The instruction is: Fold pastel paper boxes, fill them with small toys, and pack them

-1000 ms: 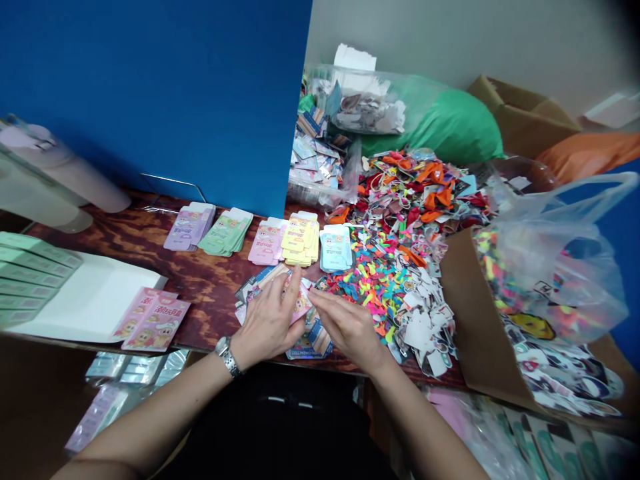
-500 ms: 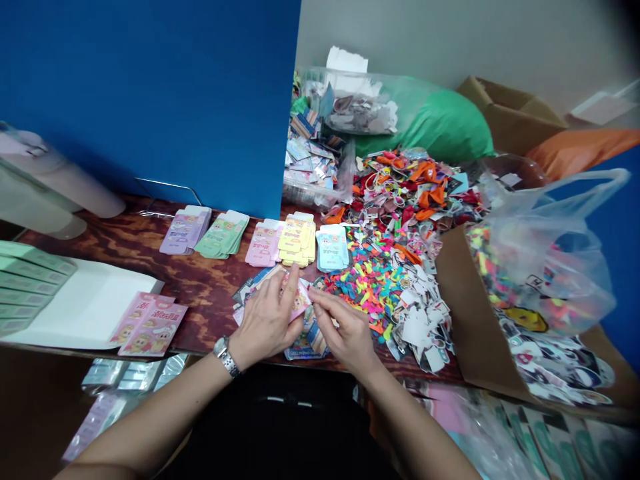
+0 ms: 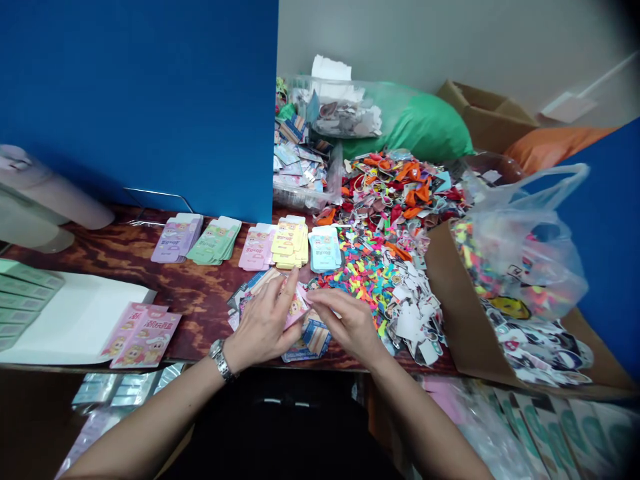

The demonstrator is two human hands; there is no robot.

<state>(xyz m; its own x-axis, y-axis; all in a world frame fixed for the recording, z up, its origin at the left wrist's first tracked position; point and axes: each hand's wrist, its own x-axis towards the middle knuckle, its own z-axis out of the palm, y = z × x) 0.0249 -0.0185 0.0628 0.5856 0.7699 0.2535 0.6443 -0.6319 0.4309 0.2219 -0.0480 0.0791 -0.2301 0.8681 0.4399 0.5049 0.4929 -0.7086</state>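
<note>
A small pink printed packet (image 3: 299,305) is held between my two hands above the table. My left hand (image 3: 265,317), with a metal wristwatch (image 3: 220,360) below it, grips the packet from the left. At its right end, the fingertips of my right hand (image 3: 350,327) pinch the edge. Under and around the hands lie printed cards (image 3: 315,337), partly hidden. Just beyond them stand stacks of flat packets: purple (image 3: 174,240), green (image 3: 216,241), pink (image 3: 257,248), yellow (image 3: 289,243) and light blue (image 3: 325,250).
To the right lie heaps of colourful small pieces (image 3: 367,280) and white stickers (image 3: 415,307), beside a cardboard box (image 3: 455,307) with a plastic bag (image 3: 540,260). On the left are a white box (image 3: 100,313) and pink packets (image 3: 150,337). A blue panel (image 3: 135,100) stands behind.
The camera view has shifted slightly, so the table's contents sit a little further left. Both hands stay on the pink packet, with the right fingertips still pinching its end.
</note>
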